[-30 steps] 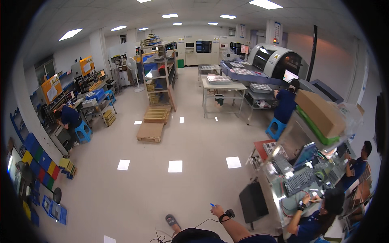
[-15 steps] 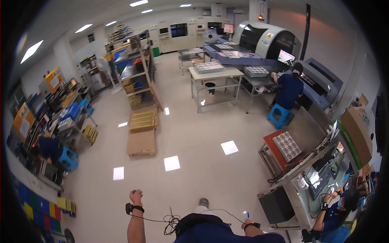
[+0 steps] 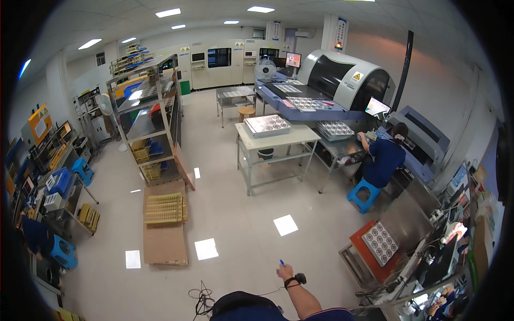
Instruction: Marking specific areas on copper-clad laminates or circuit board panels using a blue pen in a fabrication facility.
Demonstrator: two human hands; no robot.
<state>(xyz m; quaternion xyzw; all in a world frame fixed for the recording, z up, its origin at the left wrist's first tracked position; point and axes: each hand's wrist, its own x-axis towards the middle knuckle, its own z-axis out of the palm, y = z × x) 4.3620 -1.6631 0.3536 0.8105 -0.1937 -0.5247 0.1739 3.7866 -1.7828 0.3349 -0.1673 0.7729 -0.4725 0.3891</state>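
Note:
My right hand [image 3: 285, 272] reaches forward over the pale floor at the bottom middle, with a black band [image 3: 296, 279] on its wrist. Its fingers are closed on a small blue object [image 3: 281, 262], too small to identify. My left hand is out of view. A black cable [image 3: 200, 300] lies coiled on the floor to the left of my dark-clothed body.
Flat cardboard [image 3: 165, 242] and a yellow grid tray [image 3: 164, 207] lie on the floor ahead left. Beyond stand a metal shelf rack [image 3: 147, 125], a white table [image 3: 276, 140], and a large machine [image 3: 342, 80] with a seated person in blue [image 3: 383, 160]. Cluttered benches line both sides.
The view has swung and the room now sits differently in frame. My left arm, stretched out half a second ago, is gone from view; my right hand has risen further into the picture.

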